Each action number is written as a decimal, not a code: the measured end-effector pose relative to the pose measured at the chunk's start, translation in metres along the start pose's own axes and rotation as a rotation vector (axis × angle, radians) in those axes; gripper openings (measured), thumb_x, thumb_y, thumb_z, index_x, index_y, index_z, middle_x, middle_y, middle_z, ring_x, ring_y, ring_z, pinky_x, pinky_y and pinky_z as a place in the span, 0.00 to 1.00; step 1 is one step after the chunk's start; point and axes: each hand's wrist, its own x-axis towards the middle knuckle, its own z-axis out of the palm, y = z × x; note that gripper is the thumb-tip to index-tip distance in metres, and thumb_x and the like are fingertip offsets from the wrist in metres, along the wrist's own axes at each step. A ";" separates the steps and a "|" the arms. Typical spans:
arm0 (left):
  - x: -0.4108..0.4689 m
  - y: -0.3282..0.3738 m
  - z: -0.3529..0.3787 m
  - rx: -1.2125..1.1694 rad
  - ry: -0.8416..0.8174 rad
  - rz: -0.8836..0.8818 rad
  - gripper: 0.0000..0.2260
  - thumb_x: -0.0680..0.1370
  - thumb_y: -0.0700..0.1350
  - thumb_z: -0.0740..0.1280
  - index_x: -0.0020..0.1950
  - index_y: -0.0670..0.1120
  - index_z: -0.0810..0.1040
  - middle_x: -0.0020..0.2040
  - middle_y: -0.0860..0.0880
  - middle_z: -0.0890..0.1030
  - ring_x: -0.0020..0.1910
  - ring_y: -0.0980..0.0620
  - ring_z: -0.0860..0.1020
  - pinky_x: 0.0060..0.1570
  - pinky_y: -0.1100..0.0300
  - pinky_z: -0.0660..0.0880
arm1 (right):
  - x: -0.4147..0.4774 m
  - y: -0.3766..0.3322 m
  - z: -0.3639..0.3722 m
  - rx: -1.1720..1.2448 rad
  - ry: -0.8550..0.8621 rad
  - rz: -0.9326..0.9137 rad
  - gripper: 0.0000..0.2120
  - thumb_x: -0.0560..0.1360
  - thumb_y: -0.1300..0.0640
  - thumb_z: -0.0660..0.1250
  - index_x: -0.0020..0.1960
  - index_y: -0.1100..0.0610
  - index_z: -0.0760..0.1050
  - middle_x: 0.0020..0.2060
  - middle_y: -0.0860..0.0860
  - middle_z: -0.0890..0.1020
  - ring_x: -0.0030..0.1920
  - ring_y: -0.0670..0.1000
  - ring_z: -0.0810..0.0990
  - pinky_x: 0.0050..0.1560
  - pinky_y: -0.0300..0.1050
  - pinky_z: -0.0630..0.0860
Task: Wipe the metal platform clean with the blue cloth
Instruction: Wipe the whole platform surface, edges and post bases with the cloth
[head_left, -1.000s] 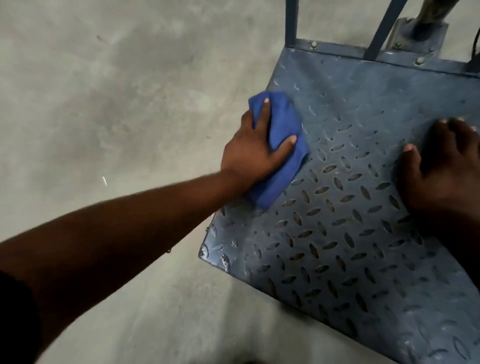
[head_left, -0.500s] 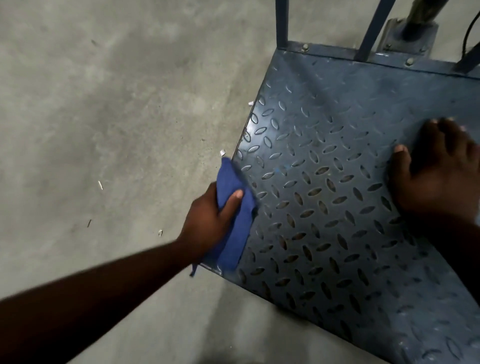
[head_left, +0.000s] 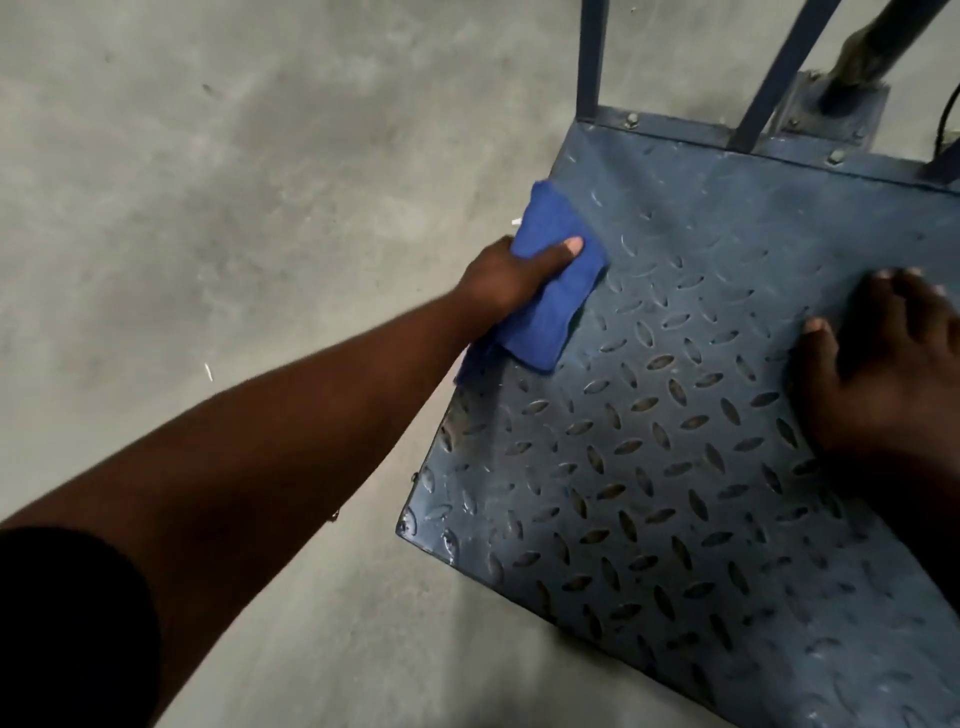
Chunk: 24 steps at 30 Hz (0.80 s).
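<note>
Grey concrete floor (head_left: 208, 182) surrounds a blue metal platform (head_left: 675, 467) with raised oval tread. At its left edge, the left hand (head_left: 498, 283) grips the folded blue cloth (head_left: 550, 280), thumb laid across the top, pressing it onto the plate. The right hand (head_left: 893, 374) lies flat and spread on the platform's right side. 2 blue uprights (head_left: 592, 57) rise from the far edge.
</note>
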 end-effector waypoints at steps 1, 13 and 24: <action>-0.017 -0.014 -0.002 -0.004 -0.016 -0.015 0.20 0.77 0.67 0.74 0.58 0.52 0.85 0.55 0.53 0.88 0.53 0.55 0.86 0.56 0.56 0.82 | -0.001 -0.001 -0.001 0.000 0.002 0.001 0.34 0.83 0.34 0.50 0.81 0.54 0.57 0.80 0.59 0.63 0.78 0.66 0.62 0.76 0.68 0.63; -0.021 -0.012 -0.009 -0.051 -0.084 -0.166 0.25 0.77 0.67 0.73 0.62 0.49 0.83 0.58 0.50 0.87 0.52 0.51 0.86 0.53 0.56 0.81 | -0.002 -0.009 -0.008 0.007 0.037 0.008 0.33 0.82 0.37 0.53 0.80 0.56 0.62 0.79 0.60 0.65 0.78 0.63 0.64 0.76 0.65 0.62; 0.083 0.070 0.037 0.378 0.356 0.221 0.31 0.84 0.63 0.62 0.79 0.43 0.69 0.72 0.40 0.77 0.71 0.40 0.77 0.70 0.49 0.73 | 0.000 -0.008 -0.011 -0.017 0.004 0.004 0.33 0.82 0.37 0.52 0.80 0.55 0.61 0.80 0.59 0.64 0.79 0.62 0.62 0.77 0.64 0.60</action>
